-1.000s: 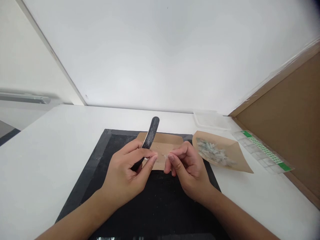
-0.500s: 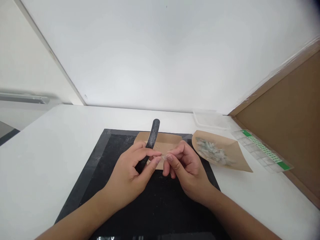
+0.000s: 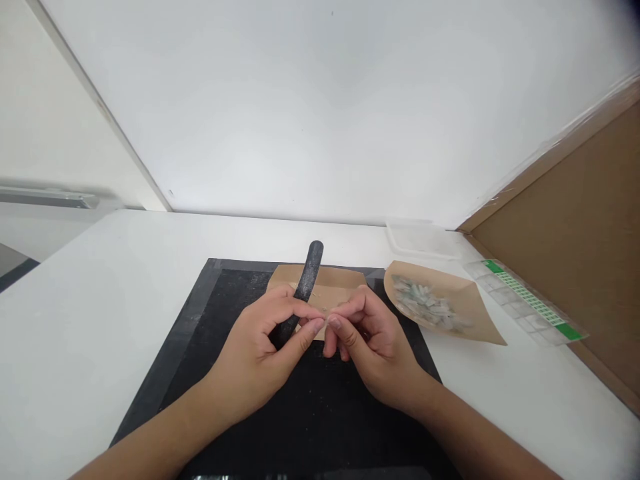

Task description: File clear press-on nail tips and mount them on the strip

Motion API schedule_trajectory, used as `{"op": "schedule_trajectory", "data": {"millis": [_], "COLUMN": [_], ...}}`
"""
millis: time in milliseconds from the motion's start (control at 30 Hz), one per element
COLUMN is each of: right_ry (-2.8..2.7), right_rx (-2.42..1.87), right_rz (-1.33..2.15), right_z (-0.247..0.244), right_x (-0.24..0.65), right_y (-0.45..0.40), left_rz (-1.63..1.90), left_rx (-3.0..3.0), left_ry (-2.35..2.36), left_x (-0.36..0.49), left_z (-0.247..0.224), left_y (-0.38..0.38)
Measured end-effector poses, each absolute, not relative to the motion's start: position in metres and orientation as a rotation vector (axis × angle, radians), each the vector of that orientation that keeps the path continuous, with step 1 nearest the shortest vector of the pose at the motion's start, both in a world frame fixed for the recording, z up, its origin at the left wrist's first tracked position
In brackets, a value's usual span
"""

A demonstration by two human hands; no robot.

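My left hand (image 3: 260, 350) grips a long dark file (image 3: 306, 280) that points up and away, its tip over a brown paper sheet (image 3: 327, 291). My right hand (image 3: 373, 340) pinches a tiny clear piece (image 3: 329, 318) between thumb and fingertips, right against the file and my left fingertips. Both hands hover over a black mat (image 3: 235, 393). The small piece is mostly hidden by my fingers.
A second brown paper (image 3: 465, 310) to the right carries a heap of small pale pieces (image 3: 424, 300). Behind it lie a clear plastic tray (image 3: 420, 239) and a clear strip with green edging (image 3: 525, 301). A brown board (image 3: 575, 227) stands on the right.
My hands have drawn closer together, so my right fingertips now touch the file and left fingers. The file's tip has tilted slightly lower and to the right.
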State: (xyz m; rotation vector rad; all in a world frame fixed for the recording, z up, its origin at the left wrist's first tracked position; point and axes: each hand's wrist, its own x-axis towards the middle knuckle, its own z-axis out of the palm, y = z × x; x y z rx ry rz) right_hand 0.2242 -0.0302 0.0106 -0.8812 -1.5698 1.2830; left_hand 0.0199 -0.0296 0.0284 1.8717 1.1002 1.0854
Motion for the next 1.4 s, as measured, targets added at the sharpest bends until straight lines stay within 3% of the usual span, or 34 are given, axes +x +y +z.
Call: {"op": "schedule_trajectory", "data": {"millis": [500,867,1400], "right_ry": [-1.735,-1.549,-1.498], "right_rx": [-0.984,-0.926,-0.922], "right_rz": [1.152,1.4,1.436], "right_z": [0.008,0.022,0.023], "right_x": [0.228,0.226,0.228], "right_y": [-0.028,-0.028,-0.025], "left_rz": [1.093,1.077,1.083], "left_rx": [2.301,2.057,2.39], "left_ry": [1.099,1.217,1.318], "left_x": [0.018,0.02,0.015], "left_z": [0.023,0.035,0.017], "left_y": [-0.034,-0.036,-0.029]}}
